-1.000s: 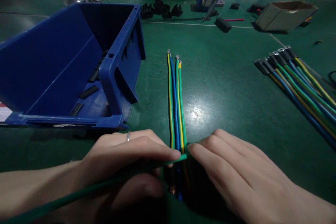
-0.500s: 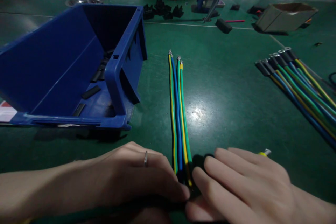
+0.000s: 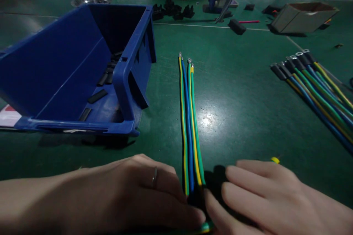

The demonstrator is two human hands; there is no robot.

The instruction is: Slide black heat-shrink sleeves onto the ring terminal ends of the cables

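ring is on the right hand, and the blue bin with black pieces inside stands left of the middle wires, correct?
Not quite. The ring is on the left hand, not the right hand, as the head view shows. The blue bin with black pieces does stand left of the middle wires.

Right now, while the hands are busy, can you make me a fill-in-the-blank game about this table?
1. The big bin is coloured ____.
2. The short tubes in the bin are coloured ____.
3. The left hand wears a shiny metal ____ on one finger.
4. In the picture, the middle cables lie to the ____ of the bin.

Missing words: blue; black; ring; right
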